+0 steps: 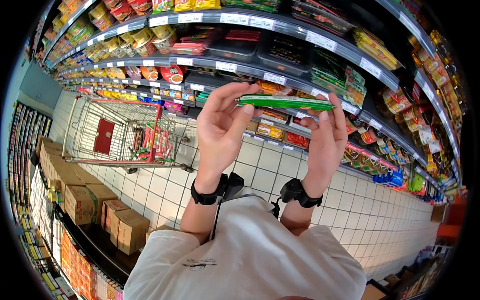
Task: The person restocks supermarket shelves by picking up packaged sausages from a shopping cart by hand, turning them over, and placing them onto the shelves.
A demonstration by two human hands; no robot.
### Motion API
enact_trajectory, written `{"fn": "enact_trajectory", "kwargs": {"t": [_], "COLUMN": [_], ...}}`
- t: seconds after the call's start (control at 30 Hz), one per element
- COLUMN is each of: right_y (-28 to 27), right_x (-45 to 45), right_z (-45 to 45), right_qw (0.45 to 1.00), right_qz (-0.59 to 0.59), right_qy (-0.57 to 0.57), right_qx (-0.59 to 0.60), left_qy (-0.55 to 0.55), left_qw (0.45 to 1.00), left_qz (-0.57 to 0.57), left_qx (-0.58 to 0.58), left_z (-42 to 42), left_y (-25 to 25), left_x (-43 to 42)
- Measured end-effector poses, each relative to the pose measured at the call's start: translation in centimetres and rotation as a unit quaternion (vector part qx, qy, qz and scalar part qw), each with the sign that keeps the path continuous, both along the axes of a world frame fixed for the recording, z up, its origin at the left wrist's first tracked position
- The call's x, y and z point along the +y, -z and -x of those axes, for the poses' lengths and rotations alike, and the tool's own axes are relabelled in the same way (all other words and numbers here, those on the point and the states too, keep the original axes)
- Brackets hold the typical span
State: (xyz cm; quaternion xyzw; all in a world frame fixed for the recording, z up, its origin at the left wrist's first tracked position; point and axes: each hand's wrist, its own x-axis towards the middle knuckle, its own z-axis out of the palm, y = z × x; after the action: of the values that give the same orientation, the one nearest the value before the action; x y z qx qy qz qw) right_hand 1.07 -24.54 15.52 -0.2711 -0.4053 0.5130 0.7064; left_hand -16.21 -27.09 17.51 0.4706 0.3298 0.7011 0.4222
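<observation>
A long, thin green packet [286, 102] is held up level in front of the shelves, one end in each hand. My left hand [223, 122] pinches its left end between thumb and fingers. At the right end, my right hand [326, 131] has its thumb and fingers closed on the tip. Behind the hands, green packets [332, 72] lie on a shelf at the upper right, and black trays [282, 54] stand beside them. Both wrists wear black straps with small devices.
A wire shopping cart [112, 131] with red and green packets in it stands on the tiled floor at the left. Cardboard boxes [82, 204] sit at the lower left. Shelves [235, 19] curve across the top and down the right side.
</observation>
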Motion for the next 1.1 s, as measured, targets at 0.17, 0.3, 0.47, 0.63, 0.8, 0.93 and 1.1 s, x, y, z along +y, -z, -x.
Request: {"fn": "enact_trajectory", "kwargs": {"t": [0.17,0.3,0.47,0.63,0.8,0.93,1.1], "right_y": [0.1,-0.1,-0.4,-0.8,-1.5,-1.9,-1.8], "right_x": [-1.2,-3.2,-5.0,-7.5,-9.2,-9.8,-10.5], "right_z": [1.1,4.7,7.7,10.9,12.4,13.1,13.1], "right_qw": [0.999,0.999,0.992,0.994,0.993,0.993,0.989], "right_qz": [0.004,-0.003,0.095,0.040,0.022,0.026,0.087], "right_qy": [0.010,-0.018,-0.087,-0.064,-0.031,-0.018,-0.015], "right_qx": [-0.032,-0.041,-0.006,-0.081,-0.109,-0.115,-0.116], "left_qy": [0.010,-0.015,0.013,0.010,0.028,0.025,0.050], "left_qw": [1.000,0.999,0.998,0.996,0.994,0.993,0.989], "left_qz": [0.009,-0.007,0.041,-0.026,-0.044,-0.061,0.089], "left_qx": [-0.011,-0.028,-0.054,-0.090,-0.097,-0.093,-0.103], "left_z": [1.5,5.0,9.8,12.1,13.6,14.2,15.8], "left_y": [1.0,1.4,1.4,2.7,3.8,3.7,2.2], "left_x": [-0.7,-2.7,-5.2,-6.6,-7.2,-7.5,-9.0]}}
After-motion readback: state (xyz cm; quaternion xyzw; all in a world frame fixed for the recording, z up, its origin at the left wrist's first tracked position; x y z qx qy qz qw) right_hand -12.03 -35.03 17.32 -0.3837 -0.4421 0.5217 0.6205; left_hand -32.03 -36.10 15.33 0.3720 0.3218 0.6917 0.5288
